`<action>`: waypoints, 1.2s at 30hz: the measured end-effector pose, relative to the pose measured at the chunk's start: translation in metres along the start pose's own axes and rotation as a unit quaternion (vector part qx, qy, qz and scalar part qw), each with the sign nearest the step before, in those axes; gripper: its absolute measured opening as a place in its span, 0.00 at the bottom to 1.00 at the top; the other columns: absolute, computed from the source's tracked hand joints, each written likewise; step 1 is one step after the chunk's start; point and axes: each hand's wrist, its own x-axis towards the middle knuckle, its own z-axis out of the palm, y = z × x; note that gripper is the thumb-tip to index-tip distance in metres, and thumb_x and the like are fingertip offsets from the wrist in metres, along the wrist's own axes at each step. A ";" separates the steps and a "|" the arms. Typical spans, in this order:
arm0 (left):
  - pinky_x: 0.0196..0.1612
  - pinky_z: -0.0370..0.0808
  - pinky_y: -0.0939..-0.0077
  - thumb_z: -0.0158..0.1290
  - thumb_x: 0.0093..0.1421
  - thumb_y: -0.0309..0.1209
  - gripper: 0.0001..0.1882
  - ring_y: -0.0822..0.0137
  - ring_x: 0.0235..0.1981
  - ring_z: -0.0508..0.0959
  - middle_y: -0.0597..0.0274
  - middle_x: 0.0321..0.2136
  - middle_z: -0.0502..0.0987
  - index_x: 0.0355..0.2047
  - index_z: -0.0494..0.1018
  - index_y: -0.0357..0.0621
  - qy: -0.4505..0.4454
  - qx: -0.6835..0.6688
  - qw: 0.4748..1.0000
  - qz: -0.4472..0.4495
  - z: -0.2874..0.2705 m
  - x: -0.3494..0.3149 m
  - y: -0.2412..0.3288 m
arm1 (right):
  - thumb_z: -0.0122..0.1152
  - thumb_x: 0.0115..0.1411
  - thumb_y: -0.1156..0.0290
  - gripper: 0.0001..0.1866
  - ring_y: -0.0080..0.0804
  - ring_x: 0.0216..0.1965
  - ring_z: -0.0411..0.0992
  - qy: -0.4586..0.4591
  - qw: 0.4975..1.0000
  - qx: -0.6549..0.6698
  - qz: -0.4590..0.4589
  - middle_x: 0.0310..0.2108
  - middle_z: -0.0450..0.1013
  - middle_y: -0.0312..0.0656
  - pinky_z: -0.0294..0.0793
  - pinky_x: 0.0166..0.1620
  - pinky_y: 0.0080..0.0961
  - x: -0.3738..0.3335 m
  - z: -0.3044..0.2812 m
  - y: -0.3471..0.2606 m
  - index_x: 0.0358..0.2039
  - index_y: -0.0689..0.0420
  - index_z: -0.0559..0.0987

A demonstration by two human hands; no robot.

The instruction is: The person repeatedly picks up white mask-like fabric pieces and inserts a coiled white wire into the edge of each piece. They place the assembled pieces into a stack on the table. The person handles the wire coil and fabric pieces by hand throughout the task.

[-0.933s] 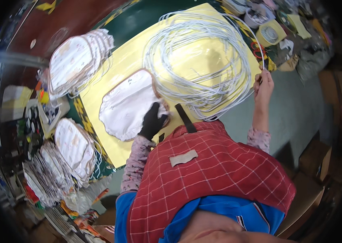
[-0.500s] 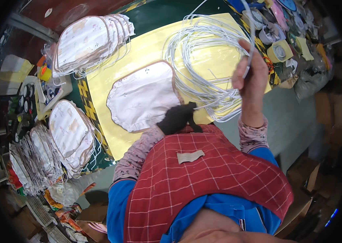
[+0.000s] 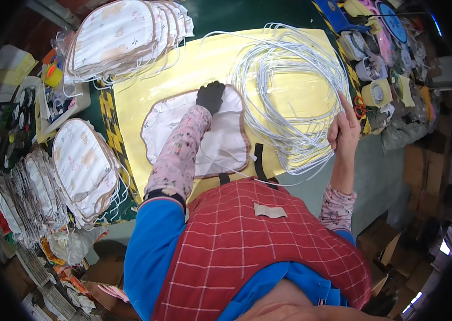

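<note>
A white printed fabric piece with brown-bound edges (image 3: 220, 142) lies on the yellow sheet in front of me. My left hand (image 3: 211, 98), in a black glove, is closed at its far edge, gripping the fabric there. A thin white cord (image 3: 290, 184) curves from the fabric past my apron toward a big loose coil of white cord (image 3: 260, 101). A short white end pokes out at the fabric's right edge. My bare right hand (image 3: 345, 129) is at the coil's right side, fingers mostly curled on the cord, index finger stretched along it.
Stacks of similar fabric pieces stand at the far left (image 3: 113, 40) and near left (image 3: 84, 166), with white cord ends hanging out. A tray of supplies (image 3: 68, 109) is at the left. Orange-handled scissors (image 3: 360, 108) and small tubs (image 3: 375, 92) line the right edge. Two black straps lie near my apron.
My left hand has moved from the fabric's near right corner to its far edge. My right hand has come down toward the coil's edge. The fabric's near side looks more spread out.
</note>
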 end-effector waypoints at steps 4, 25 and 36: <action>0.40 0.73 0.59 0.50 0.52 0.33 0.10 0.56 0.37 0.77 0.57 0.34 0.75 0.33 0.74 0.46 -0.047 0.015 0.998 -0.039 0.006 0.023 -0.003 | 0.42 0.64 0.72 0.22 0.13 0.05 0.50 0.009 0.999 0.002 -0.038 0.09 0.60 0.33 0.49 0.09 0.11 -0.013 -0.017 0.006 0.58 0.66 0.60; 0.40 0.68 0.72 0.40 0.61 0.28 0.11 0.66 0.35 0.72 0.56 0.31 0.72 0.40 0.66 0.34 0.462 -0.152 0.873 0.026 -0.273 -0.145 0.046 | 0.46 0.65 0.68 0.22 0.12 0.03 0.47 -0.237 0.934 0.260 -0.068 0.05 0.53 0.26 0.46 0.07 0.11 -0.021 -0.065 0.002 0.55 0.70 0.63; 0.39 0.68 0.79 0.48 0.59 0.28 0.15 0.75 0.35 0.70 0.61 0.35 0.73 0.44 0.67 0.32 0.420 -0.328 0.844 -0.062 -0.328 -0.185 0.062 | 0.45 0.64 0.71 0.21 0.14 0.03 0.49 -0.413 0.822 0.358 -0.163 0.05 0.58 0.30 0.50 0.07 0.11 0.009 -0.073 -0.021 0.54 0.71 0.64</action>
